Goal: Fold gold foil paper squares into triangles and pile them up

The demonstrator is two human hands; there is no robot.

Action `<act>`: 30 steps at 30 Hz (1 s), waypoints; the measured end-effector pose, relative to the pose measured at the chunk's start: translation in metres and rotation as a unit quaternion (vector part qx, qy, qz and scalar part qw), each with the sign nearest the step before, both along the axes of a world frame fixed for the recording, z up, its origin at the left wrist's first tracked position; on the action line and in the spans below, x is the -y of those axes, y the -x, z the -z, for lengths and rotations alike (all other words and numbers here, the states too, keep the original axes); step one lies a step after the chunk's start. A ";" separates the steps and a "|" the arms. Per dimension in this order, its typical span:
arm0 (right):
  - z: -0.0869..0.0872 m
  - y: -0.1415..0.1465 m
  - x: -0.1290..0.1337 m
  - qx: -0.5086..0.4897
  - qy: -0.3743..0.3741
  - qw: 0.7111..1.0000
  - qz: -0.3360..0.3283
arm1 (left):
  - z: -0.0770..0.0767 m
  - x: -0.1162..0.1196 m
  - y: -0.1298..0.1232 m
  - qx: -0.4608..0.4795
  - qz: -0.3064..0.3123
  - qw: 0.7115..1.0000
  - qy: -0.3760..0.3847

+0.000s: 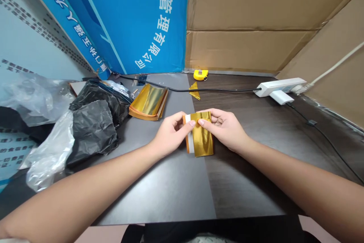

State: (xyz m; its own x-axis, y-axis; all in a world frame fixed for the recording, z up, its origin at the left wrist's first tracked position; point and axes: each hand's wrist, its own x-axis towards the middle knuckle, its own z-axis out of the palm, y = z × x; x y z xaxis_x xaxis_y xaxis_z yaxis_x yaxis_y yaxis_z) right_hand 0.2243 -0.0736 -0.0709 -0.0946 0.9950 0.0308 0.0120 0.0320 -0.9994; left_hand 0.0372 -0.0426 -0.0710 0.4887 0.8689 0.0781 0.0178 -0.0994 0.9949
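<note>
My left hand (170, 135) and my right hand (223, 127) meet at the middle of the desk. Between them they pinch a folded gold foil sheet (202, 138), whose left edge shows white and orange bands. Each thumb presses on its upper part, and the fingers of both hands curl behind it. Farther off, beyond my left hand, lies a stack of gold foil sheets with orange edges (149, 102). A small gold foil triangle (194, 90) rests on the desk beyond my hands.
Crumpled black plastic bags (95, 121) and clear plastic film (49, 152) are heaped on the left. A yellow tape measure (200, 75) sits by the cardboard wall (244, 19). A white power strip (280, 88) and black cable (182, 90) lie along the back.
</note>
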 end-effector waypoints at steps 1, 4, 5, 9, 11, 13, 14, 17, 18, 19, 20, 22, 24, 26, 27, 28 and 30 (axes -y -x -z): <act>0.000 0.000 0.000 -0.002 -0.001 1.000 -0.002 | 0.000 0.000 0.000 0.002 0.000 1.000 -0.001; 0.001 -0.001 0.002 -0.012 -0.004 1.000 0.004 | 0.000 0.000 0.000 0.015 0.002 1.000 -0.001; 0.001 0.000 0.003 -0.014 -0.005 1.000 0.007 | 0.000 0.000 0.000 0.019 0.004 1.000 0.002; 0.000 0.001 0.007 -0.008 -0.001 1.000 0.002 | 0.000 0.000 0.000 0.019 0.005 1.000 0.007; 0.000 0.003 0.008 -0.006 0.002 1.000 -0.008 | 0.000 0.001 0.001 0.017 0.005 1.000 0.008; 0.000 0.004 0.009 -0.007 0.003 1.000 -0.013 | 0.000 0.001 0.001 0.019 0.005 1.000 0.011; 0.000 0.004 0.009 -0.008 0.003 1.000 -0.013 | 0.001 0.001 0.001 0.022 0.004 1.000 0.012; -0.001 0.004 0.010 -0.003 0.002 1.000 -0.010 | 0.002 0.001 0.001 0.029 0.001 1.000 0.011; -0.001 0.004 0.010 0.001 0.002 1.000 -0.008 | 0.003 0.001 0.001 0.030 -0.001 1.000 0.008; -0.002 0.004 0.010 0.005 0.001 1.000 -0.005 | 0.003 0.001 0.001 0.029 -0.005 1.000 0.005; -0.002 0.004 0.011 0.009 0.000 1.000 -0.003 | 0.003 0.001 0.001 0.028 -0.009 1.000 0.004; -0.003 0.003 0.011 0.018 0.000 1.000 -0.004 | 0.002 0.001 0.001 0.026 -0.013 1.000 0.002; -0.004 0.003 0.011 0.025 0.000 1.000 -0.009 | 0.001 0.001 0.001 0.027 -0.014 1.000 0.003; -0.005 0.003 0.011 0.032 0.003 0.999 -0.014 | 0.000 0.001 0.001 0.028 -0.014 0.999 0.003; -0.005 0.003 0.012 0.034 0.004 0.999 -0.013 | 0.000 0.001 0.001 0.029 -0.016 0.999 0.002; -0.005 0.003 0.012 0.037 0.005 0.999 -0.012 | 0.000 0.001 0.001 0.029 -0.018 0.999 0.000; -0.005 0.003 0.012 0.041 0.007 0.999 -0.010 | 0.000 0.001 0.001 0.028 -0.020 0.999 -0.004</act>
State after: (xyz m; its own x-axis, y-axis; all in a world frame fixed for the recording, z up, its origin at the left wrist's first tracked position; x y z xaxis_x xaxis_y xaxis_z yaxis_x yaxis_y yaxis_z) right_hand 0.2214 -0.0852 -0.0659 -0.1163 0.9932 0.0087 0.0930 0.0196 -0.9955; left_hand 0.0366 -0.0439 -0.0714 0.4489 0.8867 0.1112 -0.0342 -0.1073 0.9936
